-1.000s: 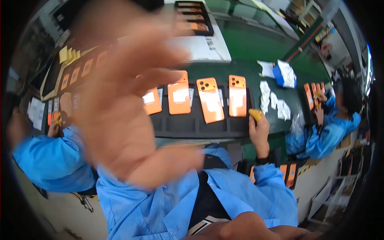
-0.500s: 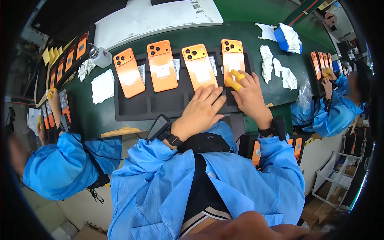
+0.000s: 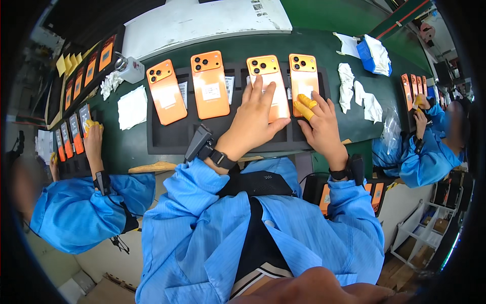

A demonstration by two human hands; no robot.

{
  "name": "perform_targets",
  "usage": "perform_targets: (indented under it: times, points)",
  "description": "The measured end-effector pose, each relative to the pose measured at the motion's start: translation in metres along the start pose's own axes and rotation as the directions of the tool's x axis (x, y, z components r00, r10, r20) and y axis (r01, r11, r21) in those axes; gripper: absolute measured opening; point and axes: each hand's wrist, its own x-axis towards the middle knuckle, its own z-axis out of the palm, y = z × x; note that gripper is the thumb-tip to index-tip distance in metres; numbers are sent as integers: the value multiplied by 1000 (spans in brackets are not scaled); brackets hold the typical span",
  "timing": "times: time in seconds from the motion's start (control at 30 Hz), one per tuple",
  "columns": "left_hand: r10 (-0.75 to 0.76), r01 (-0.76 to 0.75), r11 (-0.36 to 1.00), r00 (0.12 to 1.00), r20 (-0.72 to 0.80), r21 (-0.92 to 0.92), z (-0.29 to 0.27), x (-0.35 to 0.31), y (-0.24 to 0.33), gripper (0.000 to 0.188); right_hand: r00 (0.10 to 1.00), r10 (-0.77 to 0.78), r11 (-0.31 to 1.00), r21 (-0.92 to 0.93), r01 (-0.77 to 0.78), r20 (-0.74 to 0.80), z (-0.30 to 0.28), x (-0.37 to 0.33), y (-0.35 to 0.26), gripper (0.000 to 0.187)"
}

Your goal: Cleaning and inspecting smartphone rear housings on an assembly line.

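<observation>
Four orange phones lie in a row, backs up, on a black foam tray (image 3: 195, 138). My left hand (image 3: 253, 115) rests flat on the third phone (image 3: 279, 96), its fingers stretched out and thumb spread. Over the lower part of the rightmost phone (image 3: 304, 78) is my right hand (image 3: 323, 126), with yellow finger cots on two fingers that touch the phone's back. Its fingers are apart and grip nothing. Farther left are the second phone (image 3: 212, 91), bearing a white label, and the tilted leftmost phone (image 3: 168, 96).
White cloths (image 3: 132, 109) and a dispenser bottle (image 3: 132, 71) are left of the tray. More crumpled cloths (image 3: 346, 86) and a blue box (image 3: 373, 57) stand right. Co-workers in blue sleeves (image 3: 88, 213) handle phones on both sides. A white board (image 3: 212, 25) lies behind.
My left hand has moved up along the third phone, which now sits straighter and closer to the rightmost one. My right hand stays at the rightmost phone. The left co-worker's hand has shifted.
</observation>
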Motion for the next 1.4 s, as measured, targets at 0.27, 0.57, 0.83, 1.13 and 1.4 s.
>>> perform_targets:
  times: [0.27,0.57,0.83,1.13,1.4]
  points:
    - [172,-170,957,985,14,234,-16,11,5,63,1000,1,1000,11,-1,-4,1,1,1,39]
    - [244,-243,962,970,-5,-125,9,-29,21,26,955,-296,954,-41,297,10,-3,18,0,30]
    - [242,-247,962,969,-53,-117,10,-31,22,20,977,-178,961,192,199,-120,6,9,8,30]
    - [360,-361,932,932,47,20,26,-24,37,35,985,55,915,404,17,-166,8,9,10,22]
    - [294,-349,917,918,267,190,35,-14,42,79,971,177,873,482,-78,-163,9,11,22,14]
